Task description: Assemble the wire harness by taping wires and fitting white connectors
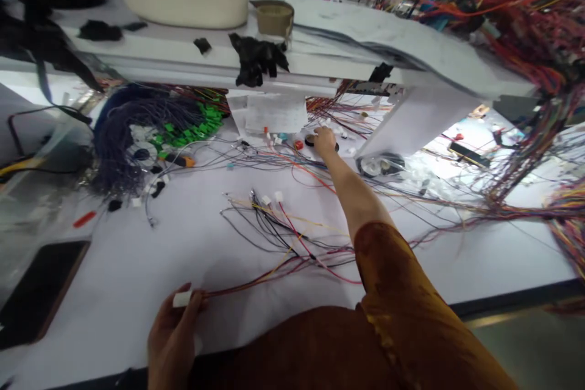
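Note:
My left hand rests at the near edge of the white table, fingers pinched on a small white connector. Red and orange wires run from that connector to the right across the table. My right arm, in a brown sleeve, is stretched far forward. My right hand lies on a small dark round object among little connectors under the shelf; its fingers are curled down over it. A loose bunch of thin wires with white plugs lies between the two hands.
A coil of dark blue wires with green connectors sits at the left. A black phone lies at the near left. Dense coloured wire bundles hang at the right. A shelf overhead carries a brown tape roll.

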`<action>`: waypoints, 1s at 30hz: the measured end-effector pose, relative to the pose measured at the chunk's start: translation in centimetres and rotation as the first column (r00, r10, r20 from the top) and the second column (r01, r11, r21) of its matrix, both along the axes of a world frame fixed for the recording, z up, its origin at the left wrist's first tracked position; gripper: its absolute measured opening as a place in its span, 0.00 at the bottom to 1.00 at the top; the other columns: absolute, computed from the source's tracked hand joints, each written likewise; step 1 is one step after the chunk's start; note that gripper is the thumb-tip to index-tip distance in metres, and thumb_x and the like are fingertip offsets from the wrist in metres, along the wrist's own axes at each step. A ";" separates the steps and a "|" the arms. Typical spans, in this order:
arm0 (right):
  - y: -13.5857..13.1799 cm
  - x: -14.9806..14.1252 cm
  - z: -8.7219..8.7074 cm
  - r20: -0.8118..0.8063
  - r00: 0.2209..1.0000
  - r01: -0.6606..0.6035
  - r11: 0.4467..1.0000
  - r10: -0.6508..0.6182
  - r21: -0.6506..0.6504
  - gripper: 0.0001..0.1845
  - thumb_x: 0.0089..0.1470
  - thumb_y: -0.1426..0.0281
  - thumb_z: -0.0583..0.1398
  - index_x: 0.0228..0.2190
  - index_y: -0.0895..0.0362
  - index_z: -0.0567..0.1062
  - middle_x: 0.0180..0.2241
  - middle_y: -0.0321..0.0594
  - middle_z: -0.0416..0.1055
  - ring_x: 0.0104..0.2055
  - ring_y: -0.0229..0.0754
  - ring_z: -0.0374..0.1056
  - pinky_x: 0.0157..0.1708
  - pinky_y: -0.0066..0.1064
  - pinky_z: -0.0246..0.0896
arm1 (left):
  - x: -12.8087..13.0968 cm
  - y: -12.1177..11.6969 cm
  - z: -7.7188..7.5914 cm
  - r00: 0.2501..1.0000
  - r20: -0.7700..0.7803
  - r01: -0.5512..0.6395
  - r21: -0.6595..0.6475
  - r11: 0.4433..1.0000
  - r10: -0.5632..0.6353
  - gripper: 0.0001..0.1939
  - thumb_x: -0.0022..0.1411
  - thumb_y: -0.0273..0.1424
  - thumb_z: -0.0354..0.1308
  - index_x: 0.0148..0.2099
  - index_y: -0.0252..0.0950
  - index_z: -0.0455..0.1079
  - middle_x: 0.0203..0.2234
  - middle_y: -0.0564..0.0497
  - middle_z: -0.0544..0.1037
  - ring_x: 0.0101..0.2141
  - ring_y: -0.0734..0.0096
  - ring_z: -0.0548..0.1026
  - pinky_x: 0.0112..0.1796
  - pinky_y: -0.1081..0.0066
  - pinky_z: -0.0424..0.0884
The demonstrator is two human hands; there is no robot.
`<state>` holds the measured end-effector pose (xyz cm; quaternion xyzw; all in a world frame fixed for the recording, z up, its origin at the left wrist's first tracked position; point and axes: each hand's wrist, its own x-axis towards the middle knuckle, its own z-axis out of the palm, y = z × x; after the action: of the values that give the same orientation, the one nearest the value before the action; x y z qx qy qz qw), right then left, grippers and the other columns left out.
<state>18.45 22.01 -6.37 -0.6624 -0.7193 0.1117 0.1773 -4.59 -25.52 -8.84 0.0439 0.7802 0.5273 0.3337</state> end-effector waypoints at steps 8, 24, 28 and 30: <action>0.5 -1.1 2.3 -0.214 0.975 0.038 0.996 -0.056 -0.086 0.08 0.50 0.78 0.58 0.35 0.62 0.72 0.42 0.55 0.72 0.51 0.51 0.64 0.53 0.42 0.57 | -1.9 -0.7 -0.5 0.875 -0.353 0.308 -0.121 0.944 -0.331 0.36 0.46 0.55 0.65 0.50 0.36 0.72 0.40 0.43 0.79 0.41 0.53 0.77 0.47 0.53 0.73; -33.3 -7.0 3.6 -0.862 0.114 -0.761 0.515 -0.493 -0.395 0.18 0.47 0.63 0.66 0.41 0.53 0.74 0.26 0.29 0.60 0.21 0.29 0.56 0.20 0.24 0.52 | 1.8 4.0 6.9 0.220 -0.912 0.671 -0.115 0.733 -0.345 0.12 0.66 0.37 0.58 0.48 0.39 0.75 0.42 0.46 0.81 0.45 0.59 0.75 0.49 0.59 0.65; -36.4 -7.9 3.5 -0.898 0.091 -0.718 0.597 -0.431 -0.359 0.20 0.49 0.61 0.67 0.43 0.52 0.72 0.27 0.29 0.63 0.22 0.30 0.61 0.19 0.24 0.58 | 1.9 2.6 7.0 0.156 -0.929 0.620 -0.173 0.765 -0.336 0.10 0.66 0.36 0.59 0.45 0.39 0.76 0.37 0.47 0.82 0.43 0.59 0.75 0.47 0.58 0.61; -37.6 -8.2 3.4 -0.925 0.086 -0.698 0.640 -0.370 -0.321 0.20 0.50 0.60 0.67 0.44 0.51 0.71 0.29 0.29 0.65 0.22 0.30 0.63 0.19 0.25 0.61 | 1.9 1.8 7.1 0.134 -0.934 0.605 -0.187 0.774 -0.330 0.07 0.67 0.34 0.57 0.43 0.39 0.75 0.36 0.48 0.82 0.42 0.61 0.76 0.47 0.57 0.60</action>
<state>10.21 -15.60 -2.97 -0.3103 -0.3695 0.8213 0.3043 -2.70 -23.68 -1.75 0.6223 0.6967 0.3544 -0.0425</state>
